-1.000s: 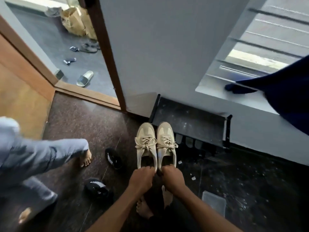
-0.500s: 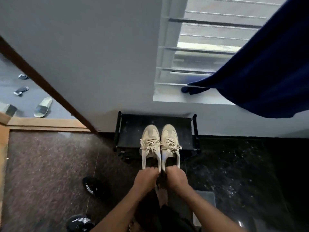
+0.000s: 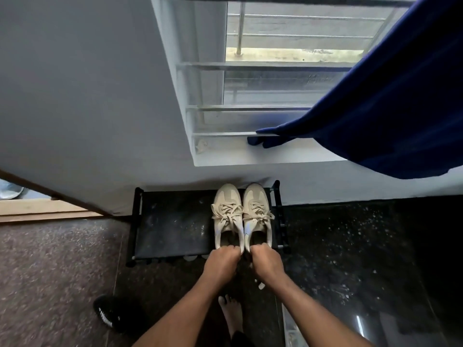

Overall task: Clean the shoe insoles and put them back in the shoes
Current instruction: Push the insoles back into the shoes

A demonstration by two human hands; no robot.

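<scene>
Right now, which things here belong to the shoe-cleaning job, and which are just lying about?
In the job: the pair of beige lace-up sneakers, held at the heels by the left hand and right hand; the low black shoe rack beneath them.
Lying about: the black shoe with white stripes on the floor; the dark blue curtain; the barred window.

2 arms show, the left arm [image 3: 185, 313] & the right arm [image 3: 319, 313], both bare w/ skin showing from the bottom edge up to the wrists. The left hand [image 3: 221, 262] & the right hand [image 3: 266, 262] are bare too, w/ knuckles plain to see. 1 bare foot [image 3: 230, 315] w/ its toes shows btwn the arms, & a bit of dark cloth [image 3: 241, 340] sits right below it, too small to tell what it is.
</scene>
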